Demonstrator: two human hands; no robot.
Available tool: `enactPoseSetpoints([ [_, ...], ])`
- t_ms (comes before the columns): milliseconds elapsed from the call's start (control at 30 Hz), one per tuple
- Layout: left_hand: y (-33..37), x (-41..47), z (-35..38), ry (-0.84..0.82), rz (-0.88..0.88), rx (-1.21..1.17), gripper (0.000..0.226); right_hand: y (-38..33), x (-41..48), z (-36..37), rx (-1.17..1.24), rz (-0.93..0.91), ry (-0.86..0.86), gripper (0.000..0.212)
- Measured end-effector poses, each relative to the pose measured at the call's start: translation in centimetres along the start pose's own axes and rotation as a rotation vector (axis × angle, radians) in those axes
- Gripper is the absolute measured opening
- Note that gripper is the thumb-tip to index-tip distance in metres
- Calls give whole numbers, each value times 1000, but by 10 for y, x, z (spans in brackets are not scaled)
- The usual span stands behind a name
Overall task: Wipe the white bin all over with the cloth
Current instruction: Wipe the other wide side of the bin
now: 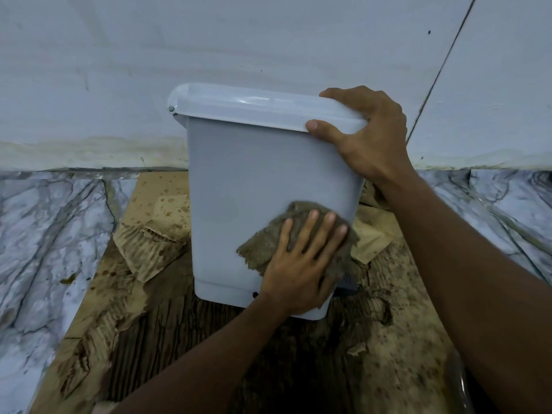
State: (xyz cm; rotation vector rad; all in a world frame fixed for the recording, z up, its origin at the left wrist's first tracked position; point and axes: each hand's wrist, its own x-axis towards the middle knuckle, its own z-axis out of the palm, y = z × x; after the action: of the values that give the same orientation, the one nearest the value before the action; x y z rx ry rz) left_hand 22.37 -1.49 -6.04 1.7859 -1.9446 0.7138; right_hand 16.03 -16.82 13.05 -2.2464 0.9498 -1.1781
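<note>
Fingers [307, 228] of the left hand [298, 267] lie straight and slightly spread, pressed flat on the brown cloth [260, 249] against the lower right of the white bin's [254, 180] front wall; the left thumb is out of sight behind the hand, so how it lies cannot be told; the left forearm comes up from the bottom edge of the view. The right hand [367, 135] grips the right end of the bin's lid [254, 106], thumb on the lid's front lip and the other fingers curled over its top; the right arm reaches in from the right edge of the view. The bin stands close to a pale wall [239, 40], on stained, torn cardboard [167, 294] that covers part of a marble floor [44, 234]; it seems tilted a little, its base nearer the camera than its top, though the wide lens makes that hard to judge. The lid is closed, so whatever the bin holds cannot be seen. The cloth hangs past the bin's right edge, and part of it is covered by the left hand; a dark grey part [348, 283] shows at the bin's lower right corner, mostly hidden behind the hand and cloth; the bin's right side and back are out of view.
</note>
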Motion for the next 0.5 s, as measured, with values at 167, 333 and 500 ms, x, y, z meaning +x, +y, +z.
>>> enactPoseSetpoints([
  [167, -26, -84, 12, -82, 99, 76, 75, 1, 2, -2, -1, -16, -15, 56],
  [333, -85, -124, -1, -25, -252, 34, 87, -1, 1, -2, 2, -14, -18, 57],
  [500, -114, -55, -23, 155, -562, -154, 86, -2, 1, -2, 7, -4, -26, 59],
])
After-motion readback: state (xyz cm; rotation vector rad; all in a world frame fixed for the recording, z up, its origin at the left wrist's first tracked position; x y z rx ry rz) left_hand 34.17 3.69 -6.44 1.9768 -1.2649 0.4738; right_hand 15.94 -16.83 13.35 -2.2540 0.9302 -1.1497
